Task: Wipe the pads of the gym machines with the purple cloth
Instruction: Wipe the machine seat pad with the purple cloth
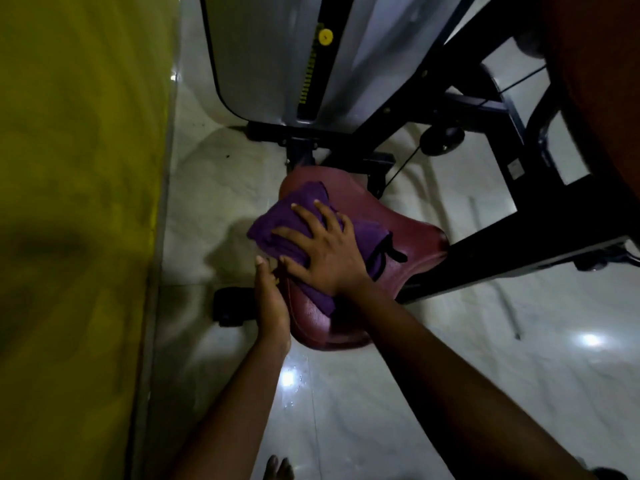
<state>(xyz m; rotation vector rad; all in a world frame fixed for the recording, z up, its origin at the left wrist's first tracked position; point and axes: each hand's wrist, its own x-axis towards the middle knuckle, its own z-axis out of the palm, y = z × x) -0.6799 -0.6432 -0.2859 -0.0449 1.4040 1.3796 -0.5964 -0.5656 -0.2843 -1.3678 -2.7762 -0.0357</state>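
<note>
A pale, glossy tiled floor (450, 341) fills most of the view, with bright light spots reflected in it. A yellow wall (76, 168) runs down the left side, blurred. Ahead stands a gym machine: a grey shroud (263, 64) with a yellow knob (325, 37) and a black frame (540, 244) that slants across to the right.

A maroon seat pad (408, 230) sits low on the frame. The purple cloth (277, 230) lies bunched on the pad's left half. The right hand (325, 251) presses flat on top of it, fingers (304, 216) straight and spread, with cloth showing beyond the fingertips and below the wrist. The left hand (272, 303) rests side-on against the pad's near left edge, just beside the cloth. Its fingers are mostly hidden against the edge, so I cannot tell whether they curl round it.

A dark red pad (602, 98) is cut off at the upper right. Toes (277, 467) are just visible at the bottom edge.
</note>
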